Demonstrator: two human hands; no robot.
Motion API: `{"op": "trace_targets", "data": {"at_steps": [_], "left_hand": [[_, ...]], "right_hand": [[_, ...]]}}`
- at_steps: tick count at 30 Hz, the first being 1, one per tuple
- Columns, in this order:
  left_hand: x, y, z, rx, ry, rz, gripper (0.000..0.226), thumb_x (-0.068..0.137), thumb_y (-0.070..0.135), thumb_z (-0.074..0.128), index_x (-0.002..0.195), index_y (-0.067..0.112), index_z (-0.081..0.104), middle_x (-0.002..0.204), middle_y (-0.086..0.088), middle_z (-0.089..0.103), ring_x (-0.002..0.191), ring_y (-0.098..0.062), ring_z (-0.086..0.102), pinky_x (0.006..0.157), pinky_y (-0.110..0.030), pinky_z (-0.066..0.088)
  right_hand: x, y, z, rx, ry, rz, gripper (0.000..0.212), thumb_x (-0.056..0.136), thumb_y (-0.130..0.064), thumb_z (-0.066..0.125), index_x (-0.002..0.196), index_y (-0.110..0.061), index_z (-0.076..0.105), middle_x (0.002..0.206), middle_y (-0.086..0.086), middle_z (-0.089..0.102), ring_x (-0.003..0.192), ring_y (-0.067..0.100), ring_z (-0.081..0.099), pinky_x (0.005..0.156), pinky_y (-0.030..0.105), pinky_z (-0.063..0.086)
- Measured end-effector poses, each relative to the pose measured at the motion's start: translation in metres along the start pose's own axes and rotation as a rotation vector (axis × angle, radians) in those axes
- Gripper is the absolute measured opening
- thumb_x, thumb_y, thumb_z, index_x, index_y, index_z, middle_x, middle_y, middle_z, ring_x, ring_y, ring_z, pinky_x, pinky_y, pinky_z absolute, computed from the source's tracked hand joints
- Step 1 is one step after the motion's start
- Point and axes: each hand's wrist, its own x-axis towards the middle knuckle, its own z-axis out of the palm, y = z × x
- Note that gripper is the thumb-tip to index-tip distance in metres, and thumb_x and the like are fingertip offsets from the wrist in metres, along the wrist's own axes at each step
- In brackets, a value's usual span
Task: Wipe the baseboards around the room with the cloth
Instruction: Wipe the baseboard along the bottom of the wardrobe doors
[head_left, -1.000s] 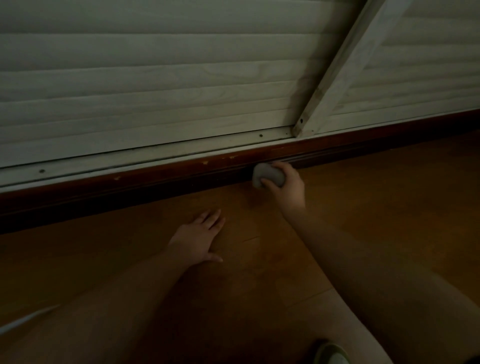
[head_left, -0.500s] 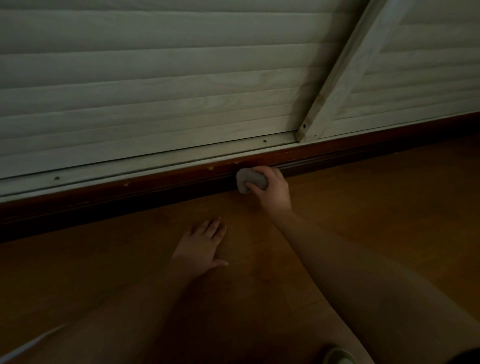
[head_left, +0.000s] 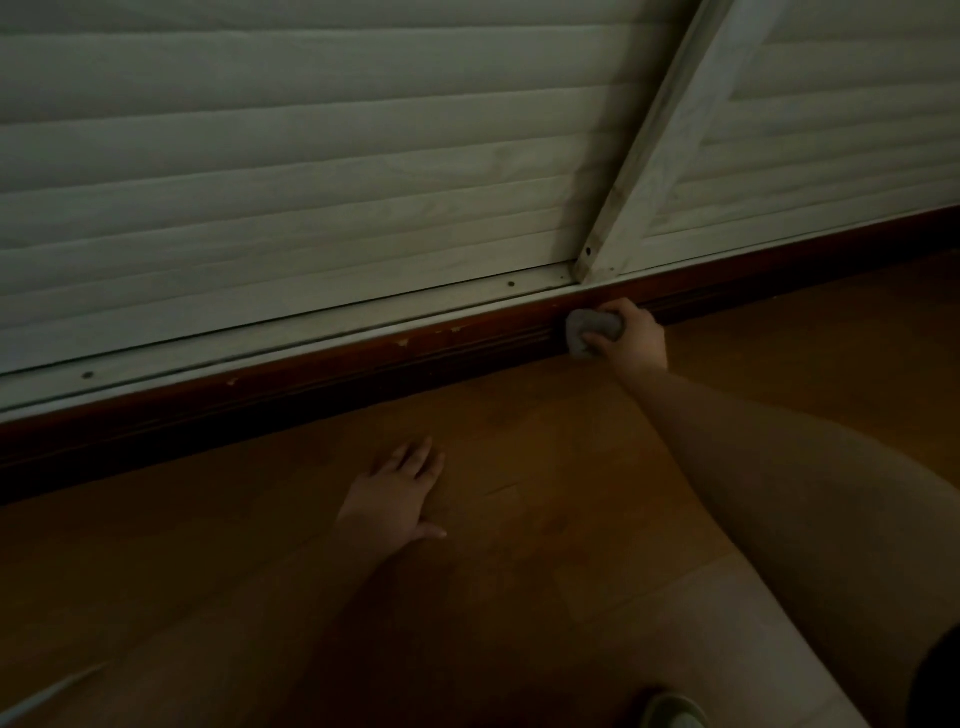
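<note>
The right hand (head_left: 631, 340) grips a balled grey cloth (head_left: 592, 328), fingers curled round it, and presses it against the dark red-brown baseboard (head_left: 363, 364), just below the foot of the slanted white batten (head_left: 670, 130) on the slatted wall. The left hand (head_left: 395, 496) lies spread flat on the wooden floor (head_left: 519, 467), well short of the baseboard, seemingly bracing the body. The baseboard's top edge shows pale chips; the bunched cloth could snag there or lift more finish. Wadded so small, it may skip the grooved lower moulding, leaving dust.
</note>
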Motion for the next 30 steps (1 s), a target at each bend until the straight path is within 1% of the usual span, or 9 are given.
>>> {"op": "trace_targets", "data": {"at_steps": [3, 5, 8, 11, 15, 18, 21, 26, 30], "left_hand": [[0.0, 0.002, -0.003, 0.009, -0.025, -0.015, 0.101, 0.087, 0.068, 0.054, 0.158, 0.028, -0.007, 0.163, 0.004, -0.022, 0.152, -0.024, -0.008, 0.119, -0.051, 0.022], [-0.001, 0.004, -0.004, 0.008, -0.022, -0.023, 0.101, 0.088, 0.067, 0.054, 0.158, 0.027, -0.007, 0.164, 0.003, -0.021, 0.152, -0.025, -0.006, 0.118, -0.051, 0.022], [-0.002, 0.005, -0.003, 0.024, -0.01, -0.02, 0.1, 0.088, 0.068, 0.052, 0.158, 0.026, -0.007, 0.164, 0.002, -0.019, 0.152, -0.025, -0.005, 0.118, -0.051, 0.022], [-0.004, 0.004, -0.002, 0.041, 0.02, -0.02, 0.092, 0.092, 0.068, 0.044, 0.158, 0.026, -0.005, 0.165, 0.001, -0.015, 0.153, -0.024, -0.002, 0.119, -0.05, 0.021], [-0.007, 0.004, -0.004, 0.054, 0.093, -0.014, 0.082, 0.096, 0.067, 0.031, 0.158, 0.028, -0.005, 0.166, 0.0, -0.01, 0.152, -0.023, 0.0, 0.12, -0.052, 0.016], [-0.011, 0.003, -0.007, 0.049, 0.096, 0.033, 0.081, 0.096, 0.068, 0.032, 0.158, 0.032, -0.007, 0.166, 0.002, -0.013, 0.152, -0.022, -0.004, 0.119, -0.053, 0.013], [-0.014, -0.001, -0.012, 0.055, 0.09, 0.063, 0.083, 0.095, 0.069, 0.034, 0.156, 0.034, -0.011, 0.164, 0.003, -0.018, 0.152, -0.022, -0.007, 0.119, -0.056, 0.011], [-0.031, -0.02, -0.016, 0.016, 0.136, 0.04, 0.083, 0.092, 0.074, 0.025, 0.153, 0.038, -0.017, 0.163, 0.006, -0.019, 0.152, -0.019, -0.009, 0.119, -0.056, 0.009], [-0.052, -0.024, -0.017, -0.005, 0.111, -0.049, 0.082, 0.09, 0.077, 0.017, 0.153, 0.038, -0.017, 0.164, 0.004, -0.018, 0.151, -0.028, -0.013, 0.119, -0.055, 0.004]], "right_hand": [[-0.004, -0.001, 0.004, 0.01, 0.079, 0.086, 0.035, 0.091, -0.017, 0.067, 0.124, -0.017, 0.055, 0.127, 0.012, 0.048, 0.112, 0.029, 0.053, 0.087, 0.032, 0.043], [-0.011, -0.002, 0.006, 0.026, 0.126, 0.146, 0.035, 0.093, -0.017, 0.063, 0.126, -0.017, 0.053, 0.129, 0.013, 0.045, 0.112, 0.031, 0.052, 0.087, 0.032, 0.042], [-0.019, -0.004, 0.005, 0.027, 0.115, 0.112, 0.036, 0.092, -0.019, 0.065, 0.125, -0.018, 0.053, 0.127, 0.012, 0.046, 0.105, 0.023, 0.05, 0.085, 0.031, 0.04], [-0.03, -0.006, 0.003, 0.051, 0.113, 0.068, 0.037, 0.09, -0.019, 0.068, 0.125, -0.021, 0.054, 0.125, 0.009, 0.047, 0.099, 0.015, 0.044, 0.085, 0.029, 0.039], [-0.042, -0.002, 0.001, 0.035, 0.098, 0.038, 0.04, 0.087, -0.018, 0.072, 0.123, -0.02, 0.055, 0.123, 0.009, 0.048, 0.103, 0.023, 0.052, 0.085, 0.03, 0.04], [-0.045, 0.004, 0.001, -0.018, 0.051, 0.023, 0.044, 0.085, -0.016, 0.073, 0.125, -0.018, 0.055, 0.124, 0.011, 0.048, 0.107, 0.029, 0.054, 0.087, 0.03, 0.04], [-0.048, 0.002, 0.009, -0.007, 0.024, 0.037, 0.045, 0.086, -0.015, 0.072, 0.127, -0.016, 0.054, 0.125, 0.011, 0.047, 0.108, 0.03, 0.054, 0.087, 0.031, 0.04], [-0.065, -0.005, 0.029, 0.048, 0.082, 0.082, 0.041, 0.089, -0.017, 0.069, 0.127, -0.018, 0.053, 0.125, 0.009, 0.046, 0.105, 0.028, 0.054, 0.082, 0.029, 0.039], [-0.068, -0.018, 0.011, 0.077, 0.162, 0.134, 0.045, 0.088, -0.019, 0.071, 0.129, -0.018, 0.053, 0.127, 0.008, 0.047, 0.109, 0.027, 0.054, 0.084, 0.029, 0.04]]}}
